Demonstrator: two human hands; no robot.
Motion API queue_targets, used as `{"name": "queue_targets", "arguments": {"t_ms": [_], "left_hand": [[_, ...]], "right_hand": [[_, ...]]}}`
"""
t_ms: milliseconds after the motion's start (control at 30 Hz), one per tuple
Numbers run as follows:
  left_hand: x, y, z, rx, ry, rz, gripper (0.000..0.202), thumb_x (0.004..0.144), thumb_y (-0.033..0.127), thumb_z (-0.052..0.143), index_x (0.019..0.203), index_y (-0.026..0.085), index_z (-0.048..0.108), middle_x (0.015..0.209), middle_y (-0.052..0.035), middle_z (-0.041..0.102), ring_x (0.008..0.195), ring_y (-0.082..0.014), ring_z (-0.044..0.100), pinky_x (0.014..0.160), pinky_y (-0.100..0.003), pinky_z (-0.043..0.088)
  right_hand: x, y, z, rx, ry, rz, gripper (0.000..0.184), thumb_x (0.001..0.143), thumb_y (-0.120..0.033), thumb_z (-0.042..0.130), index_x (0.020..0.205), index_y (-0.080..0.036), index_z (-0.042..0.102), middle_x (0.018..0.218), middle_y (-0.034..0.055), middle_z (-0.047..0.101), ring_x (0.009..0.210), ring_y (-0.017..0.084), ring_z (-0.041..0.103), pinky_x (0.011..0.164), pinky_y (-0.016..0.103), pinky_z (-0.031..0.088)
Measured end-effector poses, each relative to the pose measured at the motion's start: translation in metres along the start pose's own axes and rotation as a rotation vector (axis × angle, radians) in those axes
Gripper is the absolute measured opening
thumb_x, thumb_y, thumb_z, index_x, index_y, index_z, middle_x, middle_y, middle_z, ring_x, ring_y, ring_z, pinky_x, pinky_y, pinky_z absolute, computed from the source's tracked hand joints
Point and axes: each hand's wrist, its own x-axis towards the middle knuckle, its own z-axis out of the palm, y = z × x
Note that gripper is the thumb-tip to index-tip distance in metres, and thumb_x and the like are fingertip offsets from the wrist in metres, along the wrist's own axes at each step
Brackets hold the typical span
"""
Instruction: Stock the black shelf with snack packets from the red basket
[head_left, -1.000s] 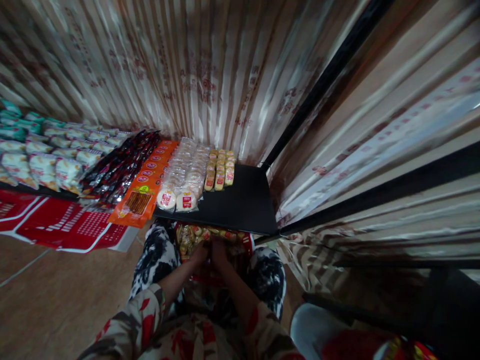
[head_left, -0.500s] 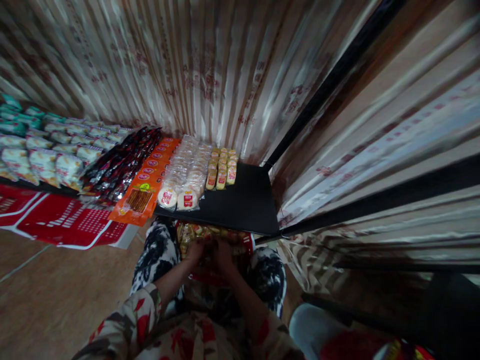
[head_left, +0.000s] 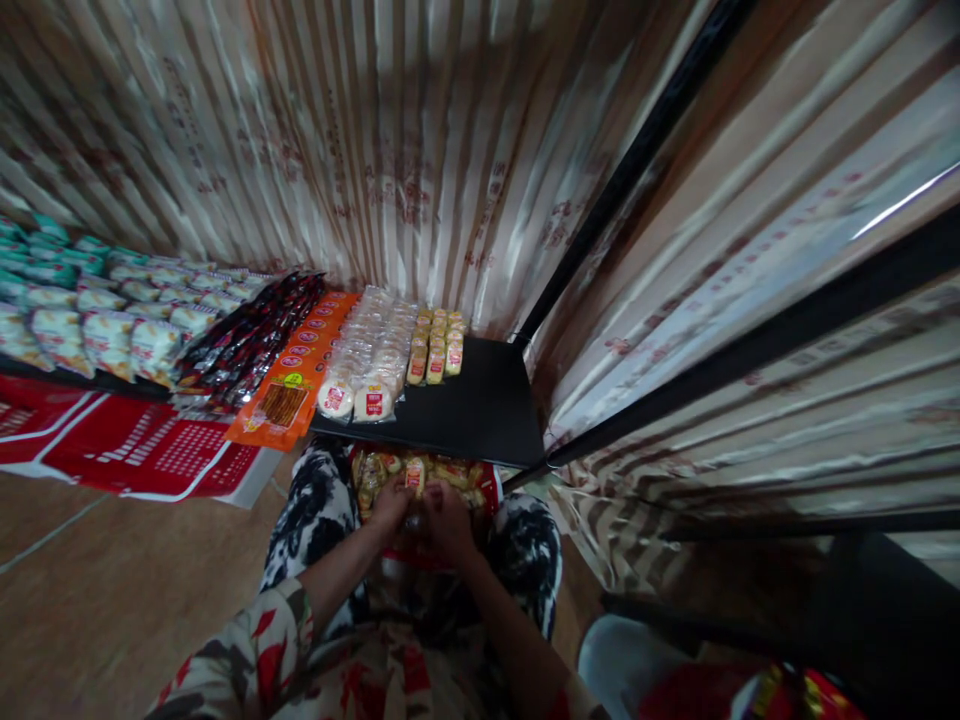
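Observation:
My left hand (head_left: 391, 503) and my right hand (head_left: 448, 517) meet over a red basket (head_left: 491, 487) of small yellow snack packets that rests between my knees. Both hands are closed around yellow snack packets (head_left: 415, 477), one of which sticks up between them. Just beyond the basket is a low black shelf (head_left: 480, 410), where matching yellow packets (head_left: 435, 350) stand in short rows at the back.
Left of those rows lie clear bags of round cakes (head_left: 367, 360), orange packs (head_left: 289, 385), dark packs (head_left: 240, 340) and pale bags (head_left: 97, 330). Striped plastic sheeting (head_left: 420, 150) hangs behind and to the right. A red printed sheet (head_left: 135, 455) lies on the floor.
The hands have lifted slightly in the basket, and a yellow packet now stands up between them. The view has shifted a little.

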Motion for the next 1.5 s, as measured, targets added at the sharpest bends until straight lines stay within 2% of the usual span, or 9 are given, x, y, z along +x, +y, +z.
{"name": "queue_targets", "arguments": {"t_ms": [100,233,400,600,833,967,1167,1333,1500], "left_hand": [[-0.009,0.008,0.002,0.010,-0.011,0.045,0.021,0.066,0.017,0.058,0.087,0.017,0.054,0.059,0.0049,0.055,0.053,-0.0096,0.052,0.053,-0.020,0.040],[-0.020,0.015,0.007,0.020,-0.041,0.097,0.023,0.067,0.015,0.057,0.089,0.018,0.051,0.064,0.0040,0.058,0.054,-0.0094,0.055,0.051,-0.019,0.041],[-0.025,0.022,0.012,0.008,-0.111,0.245,0.023,0.067,0.015,0.057,0.089,0.018,0.050,0.076,-0.0008,0.064,0.064,-0.0115,0.060,0.059,-0.021,0.046],[-0.028,0.045,0.021,-0.009,-0.166,0.426,0.022,0.069,0.017,0.056,0.091,0.016,0.050,0.091,-0.0074,0.066,0.082,-0.0155,0.063,0.075,-0.027,0.048],[-0.016,0.078,0.039,0.089,-0.128,0.470,0.014,0.075,0.015,0.050,0.089,0.018,0.047,0.084,-0.0038,0.064,0.074,-0.0129,0.061,0.066,-0.022,0.047],[-0.007,0.100,0.048,0.225,-0.107,0.496,0.017,0.078,0.015,0.049,0.095,0.018,0.052,0.091,-0.0039,0.065,0.079,-0.0127,0.060,0.074,-0.023,0.047],[0.007,0.126,0.059,0.604,0.106,0.554,0.030,0.079,0.019,0.051,0.107,0.020,0.060,0.103,-0.0064,0.058,0.092,-0.0171,0.055,0.086,-0.028,0.044],[0.023,0.136,0.070,0.589,0.087,0.570,0.043,0.076,0.010,0.047,0.118,0.015,0.052,0.110,-0.0094,0.056,0.097,-0.0169,0.055,0.092,-0.029,0.042],[0.042,0.136,0.076,0.518,0.035,0.652,0.049,0.070,0.003,0.047,0.117,0.017,0.054,0.126,-0.0085,0.051,0.115,-0.0190,0.049,0.104,-0.034,0.035]], "right_hand": [[0.001,-0.003,-0.005,0.059,0.058,0.099,0.022,0.080,-0.031,0.047,0.097,-0.020,0.056,0.076,0.0015,0.064,0.067,0.016,0.061,0.066,0.027,0.047],[0.003,-0.009,-0.014,0.086,0.086,0.105,0.022,0.077,-0.033,0.053,0.093,-0.020,0.058,0.075,0.0014,0.065,0.064,0.016,0.061,0.063,0.026,0.048],[0.002,-0.022,-0.027,0.136,0.118,0.075,0.020,0.076,-0.033,0.051,0.088,-0.019,0.059,0.079,0.0034,0.067,0.065,0.015,0.061,0.063,0.024,0.048],[0.013,-0.027,-0.042,0.224,0.216,0.073,0.032,0.074,-0.036,0.056,0.100,-0.017,0.056,0.083,0.0051,0.066,0.070,0.016,0.061,0.064,0.026,0.050],[0.049,-0.028,-0.057,0.330,0.227,0.006,0.030,0.073,-0.036,0.056,0.096,-0.016,0.061,0.089,0.0078,0.067,0.072,0.016,0.062,0.068,0.029,0.051],[0.072,-0.028,-0.063,0.352,0.253,0.005,0.031,0.073,-0.037,0.057,0.095,-0.016,0.059,0.091,0.0086,0.068,0.070,0.016,0.062,0.066,0.028,0.051],[0.111,-0.026,-0.068,0.316,0.325,0.022,0.032,0.072,-0.039,0.056,0.095,-0.016,0.057,0.088,0.0071,0.066,0.064,0.014,0.060,0.061,0.026,0.050],[0.143,-0.024,-0.068,0.240,0.349,0.039,0.032,0.074,-0.039,0.052,0.095,-0.016,0.057,0.088,0.0066,0.066,0.066,0.014,0.060,0.062,0.025,0.049],[0.170,-0.027,-0.069,0.180,0.390,0.045,0.030,0.075,-0.037,0.050,0.097,-0.017,0.057,0.090,0.0061,0.066,0.068,0.015,0.061,0.063,0.026,0.049]]}}
